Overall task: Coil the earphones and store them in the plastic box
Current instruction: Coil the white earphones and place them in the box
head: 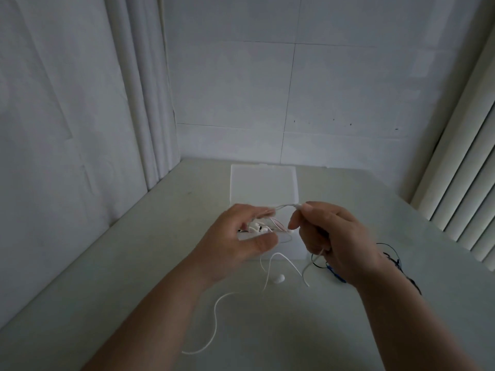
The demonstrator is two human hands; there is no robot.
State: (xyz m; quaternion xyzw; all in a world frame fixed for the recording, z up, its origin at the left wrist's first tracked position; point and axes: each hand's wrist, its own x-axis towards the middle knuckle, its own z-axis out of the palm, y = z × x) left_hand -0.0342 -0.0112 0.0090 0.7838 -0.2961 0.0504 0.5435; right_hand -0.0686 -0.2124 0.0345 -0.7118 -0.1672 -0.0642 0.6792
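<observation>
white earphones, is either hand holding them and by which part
Both. The right hand pinches the white earphones by a stretch of cord; the left hand holds the wound loops.

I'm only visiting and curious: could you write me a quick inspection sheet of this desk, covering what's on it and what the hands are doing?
Surface: pale table, dimly lit.
Job's things: white earphones, mostly loose on the table, with one earbud lying there; plastic box open, lid raised behind the hands.
Clutter: dark blue earphones, tangled by the right wrist.
Grips: right hand pinches the white cord; left hand meets the cord at its fingertips, hold too blurred to tell.
Cables: white cord runs between the hands, its tail snaking towards the viewer.
Surroundings: white wall, curtain left, blinds right.
</observation>
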